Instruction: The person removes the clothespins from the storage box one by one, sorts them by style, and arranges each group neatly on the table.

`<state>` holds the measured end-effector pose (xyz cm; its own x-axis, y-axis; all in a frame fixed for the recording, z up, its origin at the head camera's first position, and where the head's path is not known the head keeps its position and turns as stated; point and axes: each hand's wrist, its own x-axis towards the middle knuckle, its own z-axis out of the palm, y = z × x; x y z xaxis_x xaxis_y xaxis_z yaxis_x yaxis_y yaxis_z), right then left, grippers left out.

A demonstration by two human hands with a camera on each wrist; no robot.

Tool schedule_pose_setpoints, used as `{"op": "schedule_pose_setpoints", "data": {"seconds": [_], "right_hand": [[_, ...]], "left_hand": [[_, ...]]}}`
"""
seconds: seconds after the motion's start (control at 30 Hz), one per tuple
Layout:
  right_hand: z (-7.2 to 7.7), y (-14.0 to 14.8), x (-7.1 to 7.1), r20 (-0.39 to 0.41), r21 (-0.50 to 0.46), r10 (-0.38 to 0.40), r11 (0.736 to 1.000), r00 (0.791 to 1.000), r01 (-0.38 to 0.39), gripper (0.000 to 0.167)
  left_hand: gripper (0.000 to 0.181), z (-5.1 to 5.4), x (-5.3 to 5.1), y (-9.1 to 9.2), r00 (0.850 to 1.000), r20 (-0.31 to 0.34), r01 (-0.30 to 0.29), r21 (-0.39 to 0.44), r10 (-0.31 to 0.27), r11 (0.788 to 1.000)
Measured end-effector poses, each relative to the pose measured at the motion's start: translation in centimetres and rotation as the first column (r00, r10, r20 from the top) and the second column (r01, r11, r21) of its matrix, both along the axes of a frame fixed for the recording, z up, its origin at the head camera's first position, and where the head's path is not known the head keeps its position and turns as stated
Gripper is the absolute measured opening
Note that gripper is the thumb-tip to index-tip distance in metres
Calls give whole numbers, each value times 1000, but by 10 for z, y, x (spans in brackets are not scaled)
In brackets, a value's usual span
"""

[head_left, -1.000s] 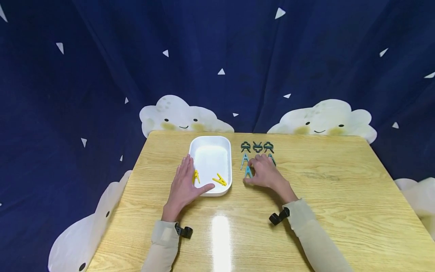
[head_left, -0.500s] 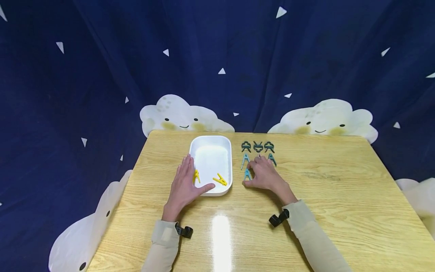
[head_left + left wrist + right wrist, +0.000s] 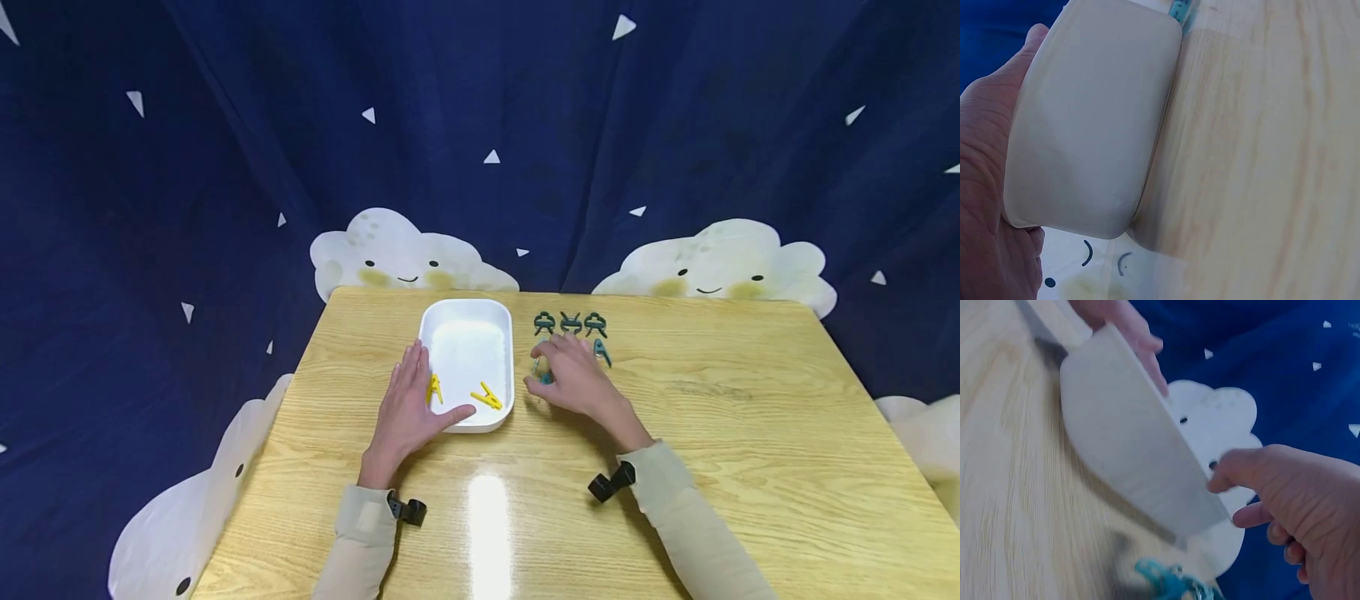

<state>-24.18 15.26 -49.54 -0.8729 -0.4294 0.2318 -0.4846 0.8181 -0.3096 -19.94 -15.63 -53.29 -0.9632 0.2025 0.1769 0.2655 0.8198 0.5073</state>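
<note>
My left hand rests along the left side of a white tray, fingers straight, thumb stretched over its near corner. Inside lie two yellow clothespins, one at the near right, the other partly behind the left hand. My right hand hovers just right of the tray, thumb and forefinger bent but apart. In the right wrist view nothing shows between those fingertips. A blue clothespin is mostly hidden by this hand. A teal clothespin lies beyond it; blurred teal clothespins appear in the right wrist view.
Three dark green clips, the middle one turned the other way, form a row at the back of the wooden table. A dark blue curtain with white clouds hangs behind the table.
My right hand has shifted slightly left toward the tray, now covering more of the blue clothespins; the teal one on the right shows more fully. My left hand and the tray stay put.
</note>
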Motion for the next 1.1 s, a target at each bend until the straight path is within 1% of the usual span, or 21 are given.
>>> {"op": "schedule_pose_setpoints", "data": {"seconds": [0.07,0.17,0.27,0.37,0.43,0.5,0.6,0.67,0.73,0.83,0.9,1.0,1.1], "right_hand": [[6,-8,1,-35,-34,21,999,999,-22,40],[14,-24,3,-74,-54,65,996,995,-69,31],[20,-43,5,-75,-47,137,989,988,-140,27],[20,-61,5,-51,24,200,980,979,-199,25],[18,-72,4,-35,112,216,971,976,-211,23],[14,-81,2,-28,224,209,954,977,-198,23],[10,-91,-2,-21,370,162,918,987,-143,29],[10,-96,-4,-3,440,113,892,994,-100,34],[10,-99,-6,29,483,71,872,997,-76,38],[12,-102,-8,89,526,38,847,995,-79,39],[12,-103,-8,127,536,41,838,991,-104,36],[12,-106,-9,164,524,59,840,985,-138,28],[10,-108,-10,167,496,90,853,982,-163,18]], "left_hand": [[134,0,0,0,1000,1,1,0,-1,1000],[134,0,-1,-1,1000,-12,3,-2,-3,1000],[133,1,0,-1,1000,-25,2,-4,-2,1000],[134,1,0,-1,1000,-25,2,-2,-2,1000],[134,1,0,-1,1000,-24,4,-6,-4,1000],[134,0,0,-1,1000,-18,5,-12,-5,1000],[133,-1,-1,-1,1000,-14,3,-24,-4,1000],[133,-2,-1,-1,1000,-13,2,-24,-2,1000],[133,-2,-1,-1,1000,-12,0,-22,-1,1000],[133,-2,-1,-1,1000,-14,3,-20,-3,1000],[133,-2,0,-1,1000,-19,5,-21,-5,1000],[133,-2,0,-1,1000,-23,6,-22,-6,1000],[133,-2,-1,-1,1000,-27,6,-22,-6,1000]]}}
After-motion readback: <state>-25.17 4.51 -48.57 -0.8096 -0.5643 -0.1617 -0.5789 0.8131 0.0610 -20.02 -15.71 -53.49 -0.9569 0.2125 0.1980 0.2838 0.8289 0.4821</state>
